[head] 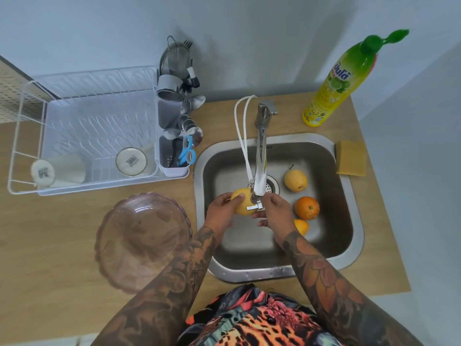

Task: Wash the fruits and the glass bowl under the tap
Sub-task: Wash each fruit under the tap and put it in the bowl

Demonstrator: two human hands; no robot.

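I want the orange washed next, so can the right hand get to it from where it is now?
Probably yes. The right hand is beside the orange in the sink, with nothing between them, though it would first have to let go of the yellow fruit.

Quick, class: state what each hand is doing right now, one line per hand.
Left hand: grips the yellow fruit under the tap.
Right hand: fingers loosely curled beside the fruit; whether it holds it cannot be told.

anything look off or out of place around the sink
Mostly tidy. The one oddity: the dish soap bottle by the wall has its green cap flipped open. Nothing looks spilled or damaged around the sink.
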